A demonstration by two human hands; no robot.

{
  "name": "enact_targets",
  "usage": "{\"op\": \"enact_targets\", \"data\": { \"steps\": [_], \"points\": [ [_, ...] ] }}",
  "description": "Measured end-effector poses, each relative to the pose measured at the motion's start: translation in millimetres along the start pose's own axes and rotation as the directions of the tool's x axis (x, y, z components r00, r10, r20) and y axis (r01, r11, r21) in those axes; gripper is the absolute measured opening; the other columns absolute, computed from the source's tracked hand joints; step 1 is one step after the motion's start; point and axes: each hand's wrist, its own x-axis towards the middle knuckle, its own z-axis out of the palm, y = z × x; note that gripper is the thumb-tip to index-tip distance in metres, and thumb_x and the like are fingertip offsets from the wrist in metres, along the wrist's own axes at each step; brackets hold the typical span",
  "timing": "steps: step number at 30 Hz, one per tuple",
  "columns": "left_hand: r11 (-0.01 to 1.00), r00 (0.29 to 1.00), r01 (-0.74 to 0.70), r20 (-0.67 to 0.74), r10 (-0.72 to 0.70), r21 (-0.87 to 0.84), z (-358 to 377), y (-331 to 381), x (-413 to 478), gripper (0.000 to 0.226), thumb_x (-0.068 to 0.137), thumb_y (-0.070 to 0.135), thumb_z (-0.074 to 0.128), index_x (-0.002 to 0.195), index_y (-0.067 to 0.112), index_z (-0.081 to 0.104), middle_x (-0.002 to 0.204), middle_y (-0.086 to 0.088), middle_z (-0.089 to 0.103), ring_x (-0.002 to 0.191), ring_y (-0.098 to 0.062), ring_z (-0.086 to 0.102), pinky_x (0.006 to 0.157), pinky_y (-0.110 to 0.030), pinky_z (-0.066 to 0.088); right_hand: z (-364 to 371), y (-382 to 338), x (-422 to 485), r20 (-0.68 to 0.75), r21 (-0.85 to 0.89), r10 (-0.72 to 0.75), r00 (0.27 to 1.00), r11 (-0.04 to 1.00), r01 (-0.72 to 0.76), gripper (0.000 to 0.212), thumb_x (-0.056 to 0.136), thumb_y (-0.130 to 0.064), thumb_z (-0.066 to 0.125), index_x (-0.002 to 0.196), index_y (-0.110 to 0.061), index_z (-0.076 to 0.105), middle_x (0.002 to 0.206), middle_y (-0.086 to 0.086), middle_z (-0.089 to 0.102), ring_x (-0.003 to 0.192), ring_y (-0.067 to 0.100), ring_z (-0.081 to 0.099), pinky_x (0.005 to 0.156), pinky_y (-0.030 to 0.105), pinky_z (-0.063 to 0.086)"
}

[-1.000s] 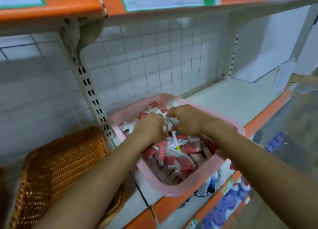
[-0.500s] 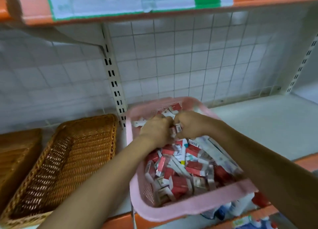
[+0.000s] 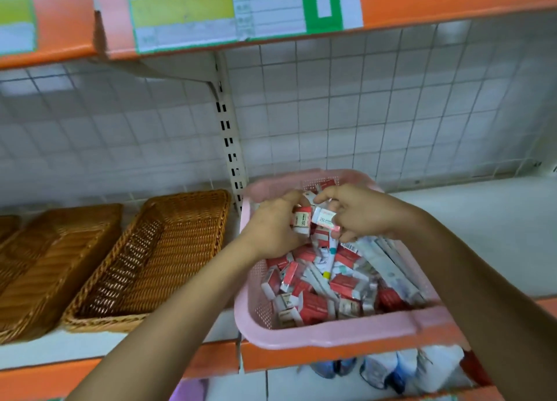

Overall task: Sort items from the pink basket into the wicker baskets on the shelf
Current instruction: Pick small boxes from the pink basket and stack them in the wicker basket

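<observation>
Both hands have lifted slightly out of the pile since a moment ago. The left hand (image 3: 271, 229) curls round a small red-and-white box (image 3: 302, 220); the right hand (image 3: 361, 214) pinches a white box (image 3: 324, 218), and the two boxes touch. They hover over the far end of the pink basket (image 3: 331, 334), a perforated plastic tub heaped with small red cartons (image 3: 313, 307) and long white ones, sitting on the smooth white shelf (image 3: 482, 235). Left of it lie two shallow, rectangular wicker baskets (image 3: 156, 265), tightly woven.
</observation>
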Motion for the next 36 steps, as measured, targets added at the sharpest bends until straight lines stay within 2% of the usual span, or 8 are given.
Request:
{"op": "enact_targets", "data": {
  "steps": [7,11,15,20,24,27,32,36],
  "points": [
    [0.908,0.989,0.129,-0.016,-0.147,-0.399,0.1,-1.9,-34.6,0.048,0.069,0.005,0.072,0.108,0.028,0.055,0.099,0.002,0.064,0.085,-0.016,0.063,0.073,-0.036,0.055,13.9,-16.4,-28.1,-0.068,0.036,-0.144,0.987,0.988,0.147,0.037,0.091,-0.002,0.043,0.118,-0.024,0.056,0.101,0.01,0.065,0.083,0.027,0.068,0.08,0.049,0.055],
    [0.944,0.966,0.094,-0.2,-0.163,-0.318,-7.8,-8.2,-57.1,0.031,0.077,0.018,0.076,0.096,0.032,0.057,0.09,0.014,0.064,0.077,-0.002,0.06,0.068,-0.011,0.046,24.2,-32.0,-36.5,-0.037,0.018,-0.268,0.963,0.963,0.269,0.031,0.085,-0.014,0.065,0.113,-0.026,0.059,0.085,-0.01,0.055,0.062,0.005,0.055,0.058,0.028,0.047],
    [0.947,0.947,0.121,-0.251,-0.2,-0.297,-20.3,-19.0,-85.5,0.027,0.082,0.017,0.071,0.103,0.028,0.058,0.093,0.015,0.063,0.082,-0.003,0.059,0.067,-0.01,0.042,38.5,-54.9,-42.9,-0.066,-0.019,-0.33,0.942,0.944,0.33,0.032,0.09,-0.006,0.055,0.11,-0.031,0.058,0.067,-0.01,0.053,0.045,0.007,0.049,0.046,0.023,0.038],
    [0.945,0.905,0.211,-0.316,-0.285,-0.249,-41.6,-46.4,-125.9,0.036,0.08,0.014,0.071,0.112,0.024,0.058,0.099,0.012,0.064,0.083,-0.004,0.059,0.068,-0.005,0.04,68.6,-88.7,-44.7,-0.028,0.012,-0.365,0.93,0.931,0.366,0.041,0.09,0.0,0.044,0.108,-0.034,0.058,0.077,-0.005,0.057,0.048,0.003,0.052,0.042,0.022,0.038],
    [0.947,0.886,0.263,-0.341,-0.312,-0.184,-62.3,-69.1,-162.9,0.032,0.08,0.013,0.07,0.109,0.027,0.061,0.092,0.014,0.063,0.074,-0.005,0.053,0.063,-0.015,0.036,104.4,-123.4,-46.0,-0.004,0.024,-0.41,0.912,0.912,0.41,0.046,0.086,-0.002,0.043,0.102,-0.043,0.059,0.084,-0.006,0.06,0.078,0.019,0.063,0.071,0.039,0.055],
    [0.939,0.87,0.285,-0.358,-0.338,-0.195,-78.0,-91.4,-195.1,0.032,0.079,0.011,0.069,0.106,0.027,0.063,0.09,0.012,0.066,0.068,0.003,0.053,0.06,-0.01,0.037,133.5,-155.3,-50.6,0.007,0.031,-0.454,0.891,0.891,0.453,0.034,0.086,-0.005,0.056,0.104,-0.033,0.062,0.076,-0.016,0.056,0.075,0.006,0.057,0.065,0.024,0.044],
    [0.931,0.852,0.324,-0.377,-0.363,-0.165,-111.3,-132.1,-253.1,0.033,0.078,0.01,0.07,0.105,0.028,0.065,0.091,0.014,0.067,0.07,0.003,0.051,0.062,-0.004,0.035,188.1,-214.7,-59.8,0.004,0.029,-0.492,0.871,0.87,0.492,0.022,0.082,-0.004,0.06,0.088,-0.025,0.066,0.084,-0.003,0.067,0.074,0.014,0.06,0.061,0.029,0.045],
    [0.923,0.843,0.343,-0.377,-0.384,-0.174,-135.7,-165.4,-297.2,0.032,0.079,0.01,0.068,0.105,0.03,0.065,0.092,0.014,0.067,0.077,-0.003,0.054,0.068,-0.015,0.04,233.6,-256.8,-61.5,0.02,-0.005,-0.527,0.849,0.849,0.528,0.025,0.082,-0.003,0.058,0.094,-0.022,0.068,0.075,-0.007,0.061,0.068,0.012,0.055,0.056,0.028,0.041]
  ]
}}
